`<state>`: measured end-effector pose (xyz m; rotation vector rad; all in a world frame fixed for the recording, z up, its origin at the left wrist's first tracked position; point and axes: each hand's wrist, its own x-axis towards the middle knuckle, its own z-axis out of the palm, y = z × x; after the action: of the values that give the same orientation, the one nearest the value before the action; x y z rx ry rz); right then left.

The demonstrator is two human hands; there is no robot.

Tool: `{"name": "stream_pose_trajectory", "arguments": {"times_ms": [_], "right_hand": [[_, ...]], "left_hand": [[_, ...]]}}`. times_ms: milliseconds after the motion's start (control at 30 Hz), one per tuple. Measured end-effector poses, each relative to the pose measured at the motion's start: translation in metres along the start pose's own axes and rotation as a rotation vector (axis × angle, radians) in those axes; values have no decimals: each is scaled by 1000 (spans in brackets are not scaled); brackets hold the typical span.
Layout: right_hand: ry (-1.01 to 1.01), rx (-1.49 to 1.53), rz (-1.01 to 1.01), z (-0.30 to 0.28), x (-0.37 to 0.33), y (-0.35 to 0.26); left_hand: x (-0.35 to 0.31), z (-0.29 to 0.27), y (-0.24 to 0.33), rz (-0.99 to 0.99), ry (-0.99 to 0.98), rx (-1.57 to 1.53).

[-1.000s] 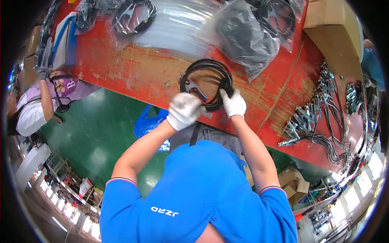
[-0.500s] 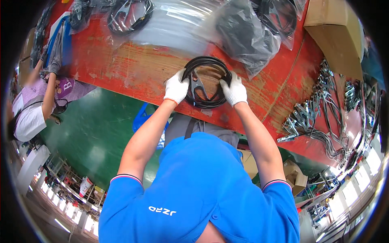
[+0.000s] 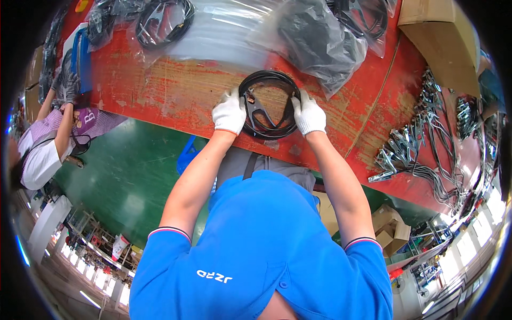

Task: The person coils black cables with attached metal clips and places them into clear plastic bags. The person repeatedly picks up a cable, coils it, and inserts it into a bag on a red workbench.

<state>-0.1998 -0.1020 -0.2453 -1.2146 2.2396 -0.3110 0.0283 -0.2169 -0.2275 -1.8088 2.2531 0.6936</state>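
Observation:
A coil of black cable (image 3: 270,76) lies on the red worktable near its front edge. Inside the ring rests a grey and black clamp (image 3: 258,109), its jaw pointing toward the lower right. My left hand (image 3: 229,113), in a white glove, is closed on the coil's left side. On the opposite side, my white-gloved right hand (image 3: 310,114) grips the ring, thumb on the inner edge. Parts of the cable under both hands are hidden.
Clear plastic bags (image 3: 218,37) lie behind the coil, beside a bagged dark bundle (image 3: 325,45). Another bagged coil (image 3: 164,24) sits far left. Metal clamps with cables (image 3: 400,149) pile up at right, below a cardboard box (image 3: 440,48). A gloved co-worker (image 3: 48,138) stands at left.
The view has shifted slightly. Both my hands keep their hold on the coil, which stays in nearly the same spot on the table. The co-worker's hands have moved a little.

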Motion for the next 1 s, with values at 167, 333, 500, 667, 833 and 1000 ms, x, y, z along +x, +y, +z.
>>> {"name": "stream_pose_trajectory", "arguments": {"times_ms": [167, 333, 500, 667, 833, 1000], "right_hand": [[-62, -23, 26, -7, 2, -9], [45, 171, -1, 7, -2, 7], [-56, 193, 86, 0, -13, 4], [-32, 152, 105, 7, -30, 7], [-64, 151, 207, -6, -42, -3], [-146, 41, 169, 26, -74, 8]], "left_hand": [[26, -1, -2, -5, -100, -1], [26, 13, -31, 122, -63, -93], [22, -4, -18, 94, -224, -4], [-2, 27, -27, 137, -102, 87], [-11, -5, -22, 68, -209, -85], [-35, 9, -30, 31, -257, -158]]}}
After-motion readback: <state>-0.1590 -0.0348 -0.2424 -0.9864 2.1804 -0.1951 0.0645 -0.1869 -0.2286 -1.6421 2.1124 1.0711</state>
